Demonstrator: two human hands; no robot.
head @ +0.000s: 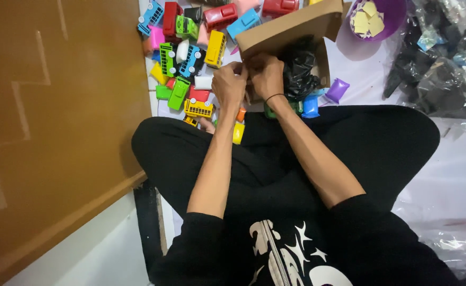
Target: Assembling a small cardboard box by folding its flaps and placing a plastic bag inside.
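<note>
Toy buses [190, 58] litter white floor [455, 159] beside brown door [58, 106].

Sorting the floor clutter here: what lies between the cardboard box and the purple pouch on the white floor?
In the head view, crumpled black plastic spills from the cardboard box toward the purple pouch, with bare white floor next to the pouch.

We see the scene under even, fairly bright indoor light from above, with colours in the toy buses [190, 58] vivid and only soft, short shadows beneath the cardboard box [291, 26]. The black clothing swallows detail and reads as one dark mass, while the clear plastic bags [445, 58] at the right catch small white glints. Our wide lens bends the brown wall [58, 122] at the left edge, and the knuckles of the two hands look slightly soft.
</note>
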